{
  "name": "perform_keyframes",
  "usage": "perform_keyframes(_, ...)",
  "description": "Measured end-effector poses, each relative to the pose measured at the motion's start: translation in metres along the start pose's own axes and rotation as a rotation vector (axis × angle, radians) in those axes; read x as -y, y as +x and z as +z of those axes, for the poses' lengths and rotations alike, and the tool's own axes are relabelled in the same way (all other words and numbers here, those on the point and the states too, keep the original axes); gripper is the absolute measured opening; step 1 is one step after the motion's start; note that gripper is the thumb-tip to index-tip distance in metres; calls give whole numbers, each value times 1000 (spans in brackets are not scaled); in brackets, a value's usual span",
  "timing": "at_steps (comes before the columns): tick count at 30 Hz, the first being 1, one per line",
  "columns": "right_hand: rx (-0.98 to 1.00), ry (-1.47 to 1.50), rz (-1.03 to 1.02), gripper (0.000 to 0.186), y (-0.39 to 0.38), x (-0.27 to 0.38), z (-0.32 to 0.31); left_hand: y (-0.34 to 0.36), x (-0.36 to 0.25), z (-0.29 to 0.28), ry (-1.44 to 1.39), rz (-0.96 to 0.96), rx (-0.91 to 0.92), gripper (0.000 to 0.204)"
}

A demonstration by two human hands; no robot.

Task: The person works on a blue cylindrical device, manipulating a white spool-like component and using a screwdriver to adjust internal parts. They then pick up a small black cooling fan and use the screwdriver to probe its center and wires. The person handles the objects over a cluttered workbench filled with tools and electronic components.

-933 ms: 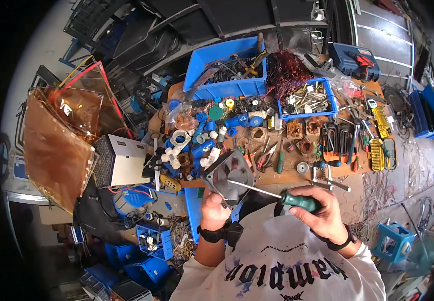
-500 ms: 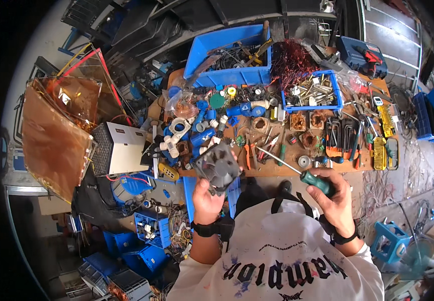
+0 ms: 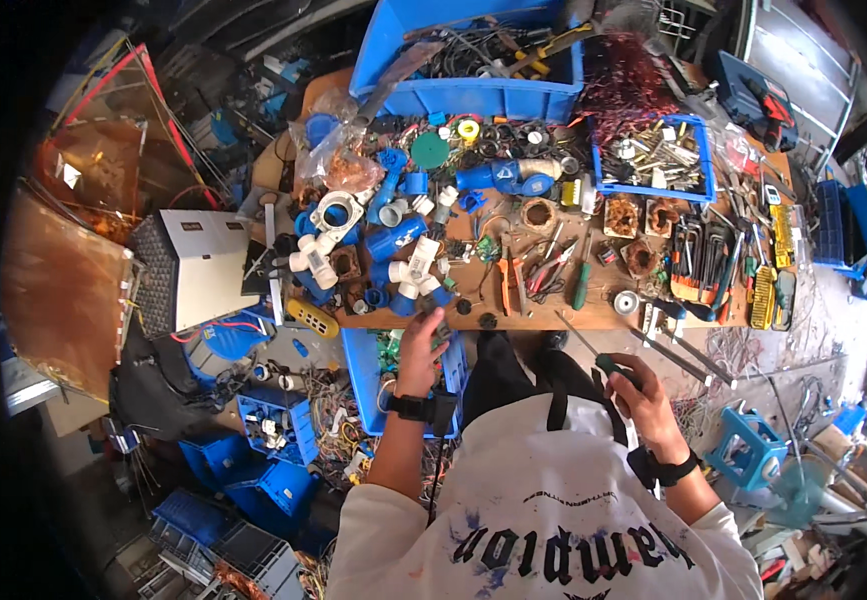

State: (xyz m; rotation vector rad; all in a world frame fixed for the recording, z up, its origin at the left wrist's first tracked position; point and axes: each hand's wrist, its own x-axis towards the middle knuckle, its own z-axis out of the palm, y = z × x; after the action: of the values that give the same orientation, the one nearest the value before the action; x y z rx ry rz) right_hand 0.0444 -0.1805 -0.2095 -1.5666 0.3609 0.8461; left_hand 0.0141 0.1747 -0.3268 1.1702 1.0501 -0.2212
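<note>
My left hand [image 3: 419,356] is raised at the bench's front edge, just below white and blue pipe fittings [image 3: 416,265]. Its fingers are curled, and a dark grey edge shows at the fingertips; what it belongs to is hidden. The black cooling fan seen before cannot be made out. In my right hand [image 3: 645,400] is a screwdriver [image 3: 616,368] with a green handle, its thin shaft pointing up and left toward the bench edge. Pliers [image 3: 554,265] and another green-handled screwdriver [image 3: 581,284] lie on the bench between the hands.
A big blue bin [image 3: 468,98] of tools stands at the back of the wooden bench [image 3: 423,322]. Right of it, a blue tray [image 3: 653,190] holds metal parts. Several hex keys [image 3: 701,260] lie at the right. Under my left hand is a lower blue bin [image 3: 361,375].
The fan is no longer visible as a whole. Both hands have come down relative to the bench edge, and the right hand has shifted left with the screwdriver. The view has moved closer to the bench.
</note>
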Motion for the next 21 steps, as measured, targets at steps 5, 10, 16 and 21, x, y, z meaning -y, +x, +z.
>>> perform_keyframes(5, -187, -45, 135, 31, 15, 1, 22, 78, 22, 15, 186, 156, 131, 49)
perform_keyframes(10, -334, -48, 207, 41, 12, -5, 42, 130, 21, 35, 388, 563, 237, 39)
perform_keyframes(16, -424, 41, 316, 43, 21, -22, 78, 164, -8, 46, 1044, 786, 155, 94)
perform_keyframes(21, -402, 65, 336, 42, 36, -32, 100, 176, -13, 47, 1148, 852, 345, 91)
